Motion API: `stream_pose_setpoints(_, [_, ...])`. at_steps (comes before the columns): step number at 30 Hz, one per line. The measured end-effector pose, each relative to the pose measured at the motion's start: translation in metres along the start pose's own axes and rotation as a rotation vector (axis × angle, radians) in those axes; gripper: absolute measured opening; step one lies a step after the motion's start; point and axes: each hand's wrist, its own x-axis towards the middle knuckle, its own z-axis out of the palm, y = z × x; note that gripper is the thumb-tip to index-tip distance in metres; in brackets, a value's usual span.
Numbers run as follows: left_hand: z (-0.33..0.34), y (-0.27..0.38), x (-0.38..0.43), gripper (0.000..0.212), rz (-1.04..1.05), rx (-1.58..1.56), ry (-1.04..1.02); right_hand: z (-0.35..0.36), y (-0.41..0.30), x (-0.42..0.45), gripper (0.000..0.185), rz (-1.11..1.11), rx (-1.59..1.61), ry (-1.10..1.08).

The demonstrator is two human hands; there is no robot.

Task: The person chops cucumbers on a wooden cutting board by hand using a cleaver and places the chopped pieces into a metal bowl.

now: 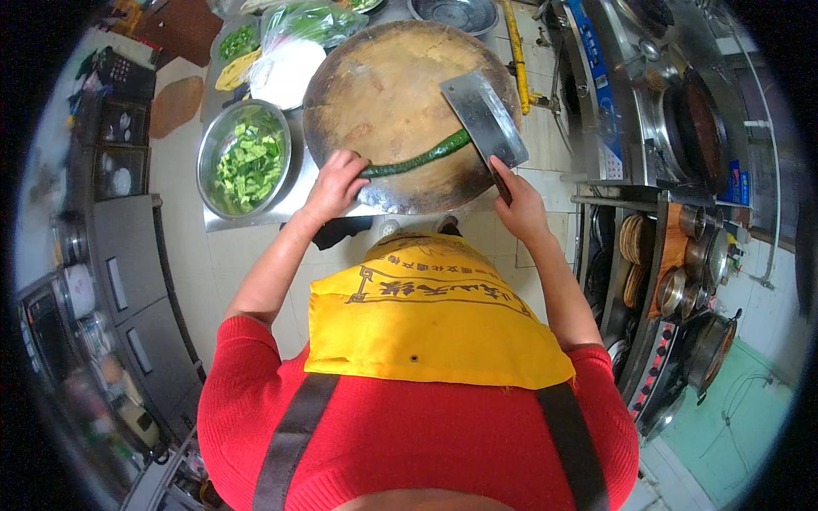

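Observation:
A long green cucumber [422, 158] lies across the near part of a round wooden chopping block [402, 89]. My left hand [337, 183] grips its thin left end at the block's near-left edge. In my right hand [521, 203] is the handle of a Chinese cleaver [487, 120]. The broad steel blade slants over the right side of the block and meets the cucumber's right end; whether it has cut in cannot be seen. My fingers hide the cucumber's left tip.
Left of the block stands a steel bowl [244, 160] of cut green vegetables. Behind it are a white plate [286, 73], a plastic bag of greens [313, 24] and a dark basin [455, 14]. A yellow pipe [515, 57] and a steel stove [629, 96] flank the right.

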Motion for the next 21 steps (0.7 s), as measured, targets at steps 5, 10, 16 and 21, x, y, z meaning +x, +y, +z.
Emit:
stream_pose_setpoints(5, [0.002, -0.012, -0.001, 0.029, -0.169, 0.103, 0.048, 0.019, 0.031, -0.009, 0.073, 0.002, 0.073, -0.065])
stream_pose_setpoints(10, [0.006, -0.006, 0.002, 0.032, -0.151, 0.091, 0.070, -0.001, -0.013, -0.003, 0.077, 0.500, 0.261, -0.311])
stream_pose_setpoints(16, [0.012, -0.005, 0.002, 0.032, -0.134, 0.130, 0.113, -0.007, -0.029, -0.002, 0.077, 0.003, 0.234, 0.077])
stream_pose_setpoints(21, [0.015, -0.003, -0.001, 0.033, -0.129, 0.068, 0.115, 0.032, 0.016, -0.010, 0.088, 0.163, 0.104, -0.040])
